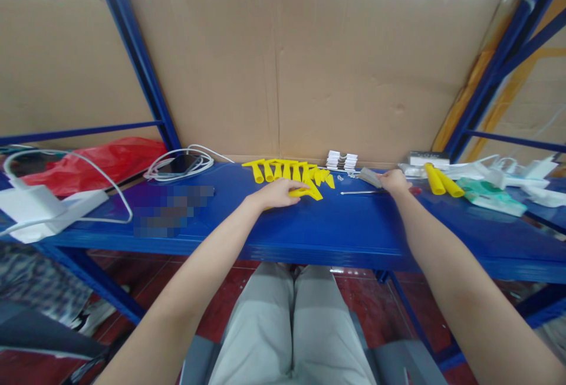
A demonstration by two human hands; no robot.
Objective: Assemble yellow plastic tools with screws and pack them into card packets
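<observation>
My left hand (279, 193) is closed around a yellow plastic piece (313, 191) with a flared end, held low over the blue table. Just behind it, several yellow plastic parts with round hollow handles (268, 173) stand in a row, and smaller yellow wedge-like pieces (329, 181) lie at the row's right end. My right hand (395, 181) is at the right, fingers pinched on the edge of a flat greyish piece (370, 177), whose kind I cannot make out. A thin metal rod (359, 193) lies just left of that hand. Small white stacked parts (341, 161) sit behind.
Two yellow tubes (443, 182), a green-and-white packet (492, 196) and white chargers lie right. Left are a red plastic bag (104, 164), a coiled white cable (179, 164) and a white power strip (57, 214). A cardboard panel (283, 72) closes the back between blue posts.
</observation>
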